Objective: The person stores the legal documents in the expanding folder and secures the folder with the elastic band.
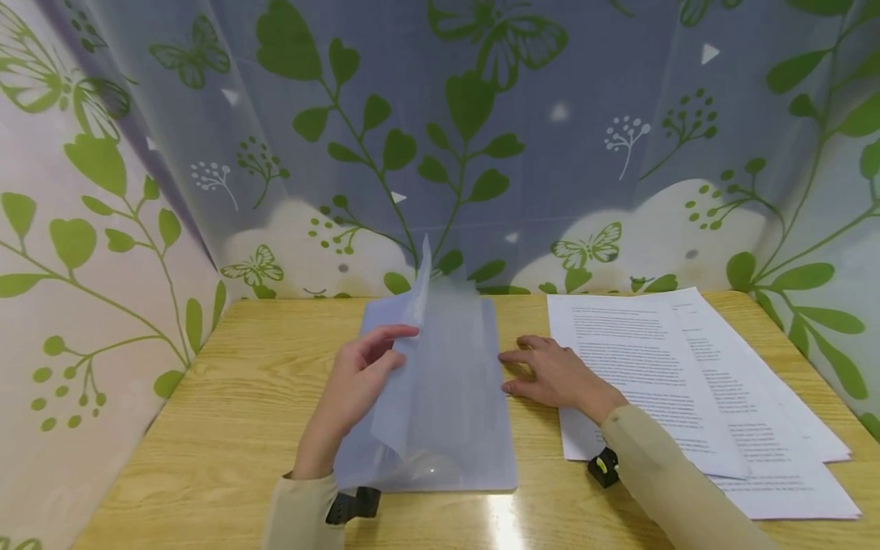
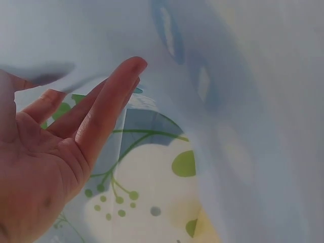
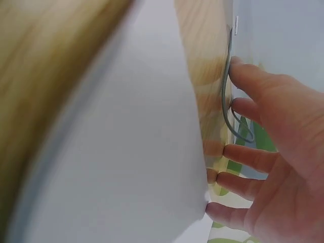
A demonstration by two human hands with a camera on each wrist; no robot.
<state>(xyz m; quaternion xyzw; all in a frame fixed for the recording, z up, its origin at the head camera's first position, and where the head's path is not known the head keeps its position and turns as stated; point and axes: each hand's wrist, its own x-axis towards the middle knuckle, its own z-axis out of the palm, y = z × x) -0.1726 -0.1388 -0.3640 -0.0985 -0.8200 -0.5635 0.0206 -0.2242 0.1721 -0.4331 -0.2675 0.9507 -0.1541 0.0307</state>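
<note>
A pale blue folder with clear plastic pockets (image 1: 461,405) lies open on the table in the head view. One translucent leaf (image 1: 395,405) stands raised along its left part. My left hand (image 1: 354,382) is at the left face of this leaf, index finger and thumb reaching to it. In the left wrist view the fingers (image 2: 109,111) are extended against the blurred film. My right hand (image 1: 550,374) is beside the folder's right edge, fingers spread and fingertips at that edge. The right wrist view shows its fingers (image 3: 243,185) apart, holding nothing.
Printed sheets (image 1: 619,367) lie overlapping on the right of the wooden table (image 1: 227,412), partly under the right forearm. A curtain with leaves and butterflies (image 1: 385,153) hangs behind and at both sides. Black straps (image 1: 354,504) sit at the wrists.
</note>
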